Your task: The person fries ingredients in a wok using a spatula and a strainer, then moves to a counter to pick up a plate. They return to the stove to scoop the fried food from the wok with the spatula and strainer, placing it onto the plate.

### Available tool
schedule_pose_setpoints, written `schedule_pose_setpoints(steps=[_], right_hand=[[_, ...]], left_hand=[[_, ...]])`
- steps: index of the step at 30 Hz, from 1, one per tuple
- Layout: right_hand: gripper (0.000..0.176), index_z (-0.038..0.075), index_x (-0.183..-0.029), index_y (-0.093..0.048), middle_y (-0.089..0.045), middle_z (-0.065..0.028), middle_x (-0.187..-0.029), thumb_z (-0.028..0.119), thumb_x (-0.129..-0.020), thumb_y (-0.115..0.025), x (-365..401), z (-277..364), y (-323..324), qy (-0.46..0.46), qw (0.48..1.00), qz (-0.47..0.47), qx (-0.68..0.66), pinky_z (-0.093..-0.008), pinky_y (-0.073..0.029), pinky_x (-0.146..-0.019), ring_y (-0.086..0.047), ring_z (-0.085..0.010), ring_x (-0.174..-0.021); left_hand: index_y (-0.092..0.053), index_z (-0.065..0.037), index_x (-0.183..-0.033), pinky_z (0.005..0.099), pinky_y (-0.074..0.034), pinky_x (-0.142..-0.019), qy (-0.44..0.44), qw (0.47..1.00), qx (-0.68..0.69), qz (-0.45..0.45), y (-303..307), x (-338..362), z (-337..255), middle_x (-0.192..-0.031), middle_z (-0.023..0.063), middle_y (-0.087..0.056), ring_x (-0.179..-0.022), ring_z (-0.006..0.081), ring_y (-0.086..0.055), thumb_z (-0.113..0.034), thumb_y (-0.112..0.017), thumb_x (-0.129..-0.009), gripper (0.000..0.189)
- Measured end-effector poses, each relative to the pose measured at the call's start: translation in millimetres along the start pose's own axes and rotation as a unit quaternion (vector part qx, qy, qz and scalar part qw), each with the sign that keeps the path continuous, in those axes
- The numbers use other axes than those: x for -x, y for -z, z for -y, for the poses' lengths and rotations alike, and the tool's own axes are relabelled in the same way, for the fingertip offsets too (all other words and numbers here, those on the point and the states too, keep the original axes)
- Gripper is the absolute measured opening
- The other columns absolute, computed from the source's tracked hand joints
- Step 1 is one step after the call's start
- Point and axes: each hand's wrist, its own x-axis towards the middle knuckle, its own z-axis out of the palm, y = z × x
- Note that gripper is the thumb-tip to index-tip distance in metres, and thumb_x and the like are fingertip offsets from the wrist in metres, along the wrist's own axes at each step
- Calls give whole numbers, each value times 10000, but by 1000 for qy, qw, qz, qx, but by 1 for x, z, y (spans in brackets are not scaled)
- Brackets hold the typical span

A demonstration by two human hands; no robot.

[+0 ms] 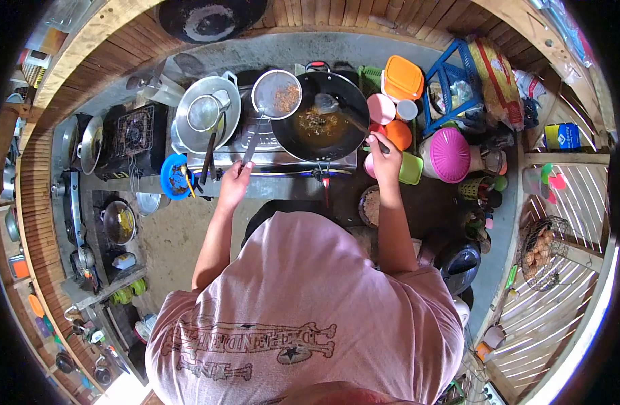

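My left hand [237, 182] is closed around the long handle of a round mesh strainer [266, 88]. Brown fried bits [285, 99] lie in the mesh, which is held beside the rim of a black wok [289, 131]. The wok sits on the stove [269, 164] with brown oil and frying pieces [318, 128] inside. My right hand [387, 155] grips the handle of a dark-headed spatula [327, 103], whose head is over the wok's contents. Left of the strainer, a large metal pot [181, 121] holds a second, smaller strainer [204, 113] and dark-handled utensils.
A blue bowl [168, 177] with dark residue stands at the counter's front edge. To the right are an orange-lidded container [403, 76], a pink food cover [449, 155] and a blue plastic rack [451, 81]. A grill rack [135, 130] sits at the left.
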Motion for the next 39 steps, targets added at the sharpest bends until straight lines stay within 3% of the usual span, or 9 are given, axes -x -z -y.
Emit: schedule_pose_setpoints(steps=[12, 15, 18, 22, 24, 28, 32, 34, 39], right_hand=[[191, 32, -1006, -745, -717, -65, -789, 178, -883, -749, -1, 3, 7, 8, 999, -5, 38, -270, -501, -630, -627, -103, -662], [189, 22, -1000, -743, -721, -82, -793, 170, -882, -746, 2, 10, 7, -27, 999, -4, -36, -269, -505, -647, -632, -106, -665], [193, 5, -1013, -738, -733, -89, -821, 153, -889, -739, 0, 8, 10, 29, 999, -24, 35, -259, -514, -675, -658, -109, -702], [203, -28, -1018, -727, -742, -99, -860, 139, -901, -727, 2, 16, 10, 17, 999, 5, 29, -256, -524, -704, -682, -117, -747], [209, -53, -1011, -720, -743, -100, -874, 128, -906, -722, 3, 23, 8, -44, 998, -2, -54, -261, -533, -715, -690, -121, -766], [215, -67, -992, -718, -744, -106, -869, 128, -902, -725, -1, 37, 15, -19, 998, -43, -42, -266, -538, -716, -689, -117, -767], [215, -59, -980, -723, -746, -95, -818, 138, -896, -733, -8, 69, 27, 14, 997, -64, 30, -270, -539, -681, -683, -114, -723], [222, -52, -967, -725, -745, -104, -788, 155, -887, -740, -11, 91, 36, 35, 991, -14, 129, -277, -537, -649, -679, -110, -685], [293, -47, -945, -728, -720, -154, -734, 230, -859, -767, -14, 100, 39, 68, 981, 0, 180, -290, -531, -614, -696, -174, -626]], left_hand=[[-689, -22, -1058, 265, -340, -559, 10, 1000, 11, 9, 0, -1, -7, -663, -61, -483, -626, 61, -414, -343, -589, -993, 343], [-693, -19, -1063, 272, -362, -573, 2, 1000, 1, 2, -1, -8, 5, -664, -46, -504, -630, 73, -434, -343, -583, -994, 349], [-697, -18, -1065, 282, -383, -587, -1, 1000, -5, -4, -1, -9, 8, -664, -29, -522, -634, 87, -458, -344, -577, -994, 355], [-698, -23, -1067, 290, -388, -578, 4, 1000, -6, -5, -1, -9, 2, -660, -21, -531, -625, 93, -472, -342, -576, -992, 350], [-698, -25, -1066, 292, -386, -571, 10, 1000, -1, -3, 1, -8, 0, -658, -20, -530, -619, 90, -470, -341, -578, -991, 347], [-697, -31, -1058, 293, -376, -555, -9, 1000, -17, -9, -2, -14, 12, -654, -22, -530, -602, 83, -464, -334, -585, -985, 331], [-679, -37, -1032, 274, -355, -539, -25, 999, -31, -11, -7, -15, 15, -638, -34, -481, -590, 77, -433, -336, -593, -982, 316], [-676, -32, -1004, 281, -353, -533, -38, 997, -64, -19, -10, -19, 22, -632, -28, -489, -584, 81, -434, -323, -603, -975, 301], [-673, -31, -989, 286, -348, -526, -43, 998, -36, -14, -15, -21, 28, -621, -30, -490, -575, 82, -433, -305, -607, -970, 282]])
